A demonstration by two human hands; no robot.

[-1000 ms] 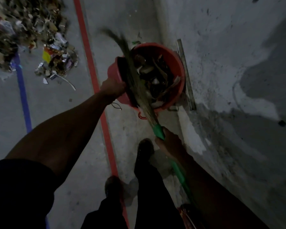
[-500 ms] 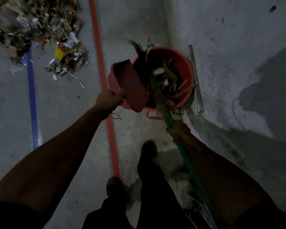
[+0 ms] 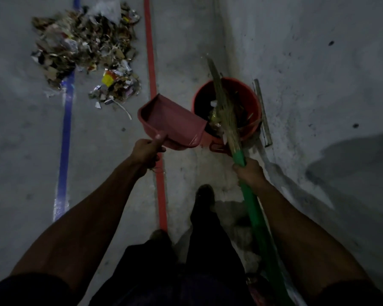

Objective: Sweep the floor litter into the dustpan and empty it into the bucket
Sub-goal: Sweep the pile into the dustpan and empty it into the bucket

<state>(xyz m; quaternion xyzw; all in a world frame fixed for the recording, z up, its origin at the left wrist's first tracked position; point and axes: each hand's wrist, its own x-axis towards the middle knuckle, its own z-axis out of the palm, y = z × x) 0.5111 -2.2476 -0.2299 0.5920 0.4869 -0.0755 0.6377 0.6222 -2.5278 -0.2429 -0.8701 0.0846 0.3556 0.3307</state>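
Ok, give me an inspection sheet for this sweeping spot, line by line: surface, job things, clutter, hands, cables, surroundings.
Surface: grey concrete floor with a red stripe and a blue stripe.
Job's things: pink dustpan held beside the red bucket, pan looks empty; broom bristles over the litter-filled bucket.
Clutter: litter pile lies unswept beyond the dustpan.
Hands: left hand grips the dustpan handle; right hand grips the green broom handle.
Cables: nothing seen.
Surroundings: stained wall; a flat strip lies at its base beside the bucket.
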